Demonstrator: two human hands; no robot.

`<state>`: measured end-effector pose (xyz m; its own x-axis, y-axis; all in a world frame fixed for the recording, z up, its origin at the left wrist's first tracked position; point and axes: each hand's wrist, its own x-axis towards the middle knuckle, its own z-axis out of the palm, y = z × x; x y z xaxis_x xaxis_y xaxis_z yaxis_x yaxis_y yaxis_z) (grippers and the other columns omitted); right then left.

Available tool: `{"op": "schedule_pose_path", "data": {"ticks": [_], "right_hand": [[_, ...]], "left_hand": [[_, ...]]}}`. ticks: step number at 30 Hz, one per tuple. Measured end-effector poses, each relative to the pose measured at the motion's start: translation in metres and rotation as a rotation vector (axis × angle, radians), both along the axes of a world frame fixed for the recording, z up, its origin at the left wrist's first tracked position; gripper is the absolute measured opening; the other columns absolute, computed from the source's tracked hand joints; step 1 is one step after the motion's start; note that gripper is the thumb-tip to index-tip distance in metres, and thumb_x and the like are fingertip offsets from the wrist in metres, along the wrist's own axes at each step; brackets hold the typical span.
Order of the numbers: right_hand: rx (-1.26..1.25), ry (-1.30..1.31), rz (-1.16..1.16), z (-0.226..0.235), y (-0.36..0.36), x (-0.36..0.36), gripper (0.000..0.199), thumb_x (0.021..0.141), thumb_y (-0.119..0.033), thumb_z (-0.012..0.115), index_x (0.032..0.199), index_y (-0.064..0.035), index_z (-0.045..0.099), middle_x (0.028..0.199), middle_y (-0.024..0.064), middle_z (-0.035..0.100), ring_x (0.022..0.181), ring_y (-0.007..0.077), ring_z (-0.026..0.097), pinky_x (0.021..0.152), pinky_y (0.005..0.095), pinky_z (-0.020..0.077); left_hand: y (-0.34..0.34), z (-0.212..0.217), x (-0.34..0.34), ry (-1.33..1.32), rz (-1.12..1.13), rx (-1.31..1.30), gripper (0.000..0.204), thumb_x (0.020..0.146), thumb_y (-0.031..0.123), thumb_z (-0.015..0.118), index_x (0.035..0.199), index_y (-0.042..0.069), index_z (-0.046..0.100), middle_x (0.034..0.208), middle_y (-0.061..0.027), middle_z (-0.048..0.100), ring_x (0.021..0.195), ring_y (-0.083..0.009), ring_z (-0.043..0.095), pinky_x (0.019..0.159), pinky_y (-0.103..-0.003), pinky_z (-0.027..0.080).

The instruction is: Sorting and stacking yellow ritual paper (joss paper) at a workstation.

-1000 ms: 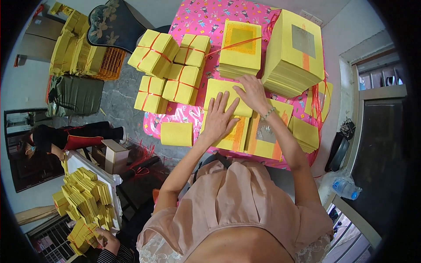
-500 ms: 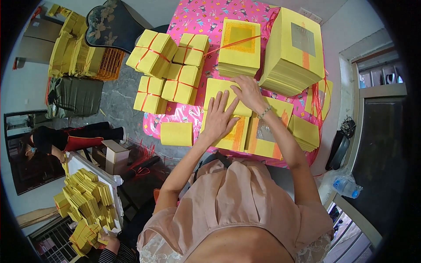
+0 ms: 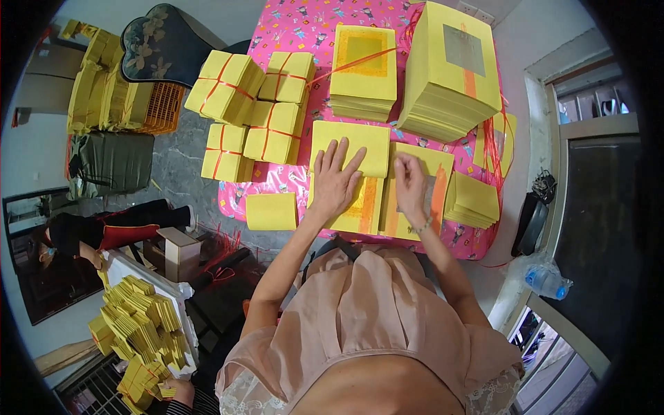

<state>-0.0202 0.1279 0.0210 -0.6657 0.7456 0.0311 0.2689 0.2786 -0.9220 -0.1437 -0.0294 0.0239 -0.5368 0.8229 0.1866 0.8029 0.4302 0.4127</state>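
Note:
My left hand (image 3: pixel 336 182) lies flat with spread fingers on a folded yellow paper sheet (image 3: pixel 370 142). Beneath its lower edge shows a yellow sheet with an orange-bordered square (image 3: pixel 370 207). My right hand (image 3: pixel 411 183), a beaded bracelet at its wrist, is curled closed over a yellow sheet with a silver square and orange bands (image 3: pixel 401 221). Its fingertips are turned under, so whatever they may hold is hidden. Right of it lies a small stack of folded yellow paper (image 3: pixel 472 200); at the left table edge is another folded yellow piece (image 3: pixel 271 211).
Several red-tied yellow paper bundles (image 3: pixel 225 83) sit left on the pink patterned tablecloth (image 3: pixel 297 24). A medium paper stack (image 3: pixel 363 76) and a tall one (image 3: pixel 453 76) stand at the back. Red ribbon (image 3: pixel 494 155) hangs right. Two people handle yellow bundles at a white table (image 3: pixel 142 266) lower left.
My right hand has moved from the folded sheet's upper edge toward me onto the neighbouring sheet, its fingers curling in. My left hand stays flat on the folded sheet. The whole view has shifted slightly.

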Motion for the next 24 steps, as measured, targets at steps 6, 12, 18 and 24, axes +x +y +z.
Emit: {"op": "schedule_pose_path", "data": {"ticks": [6,12,18,24], "right_hand": [[0.005,0.065,-0.029,-0.002,-0.036,0.008,0.016,0.096,-0.013,0.064,0.107,-0.0016,0.065,0.091,0.0082,0.062,0.074,0.0181,0.061,0.068,0.0314,0.0495],[0.0,0.024,-0.069,-0.012,-0.034,0.007,0.014,0.094,-0.013,0.066,0.101,-0.0008,0.066,0.088,0.0078,0.061,0.075,0.0187,0.061,0.067,0.0323,0.0489],[-0.022,-0.046,-0.086,-0.012,-0.038,0.01,0.014,0.093,-0.013,0.067,0.101,-0.0018,0.067,0.089,0.0098,0.062,0.076,0.0231,0.063,0.07,0.0348,0.0493],[0.148,-0.045,-0.089,-0.019,-0.044,0.013,0.017,0.093,-0.013,0.066,0.107,-0.0027,0.068,0.095,0.0117,0.062,0.087,0.0302,0.063,0.075,0.0384,0.0492]], "left_hand": [[0.002,-0.005,-0.001,-0.038,0.048,0.082,0.047,0.099,0.027,0.052,0.146,0.02,0.05,0.153,-0.0134,0.042,0.142,-0.0355,0.035,0.114,-0.054,0.02],[0.002,-0.004,-0.003,-0.121,0.076,0.076,0.055,0.093,0.033,0.064,0.144,0.016,0.051,0.154,-0.0158,0.04,0.144,-0.037,0.031,0.116,-0.055,0.019],[0.0,-0.002,-0.005,-0.137,0.335,0.263,0.095,0.076,0.047,0.08,0.152,0.01,0.036,0.159,-0.0316,0.014,0.146,-0.0505,0.018,0.117,-0.06,0.018],[0.0,0.0,-0.009,-0.19,0.292,0.207,0.098,0.074,0.043,0.082,0.152,0.008,0.035,0.156,-0.0374,0.015,0.143,-0.0524,0.024,0.113,-0.058,0.028]]}}
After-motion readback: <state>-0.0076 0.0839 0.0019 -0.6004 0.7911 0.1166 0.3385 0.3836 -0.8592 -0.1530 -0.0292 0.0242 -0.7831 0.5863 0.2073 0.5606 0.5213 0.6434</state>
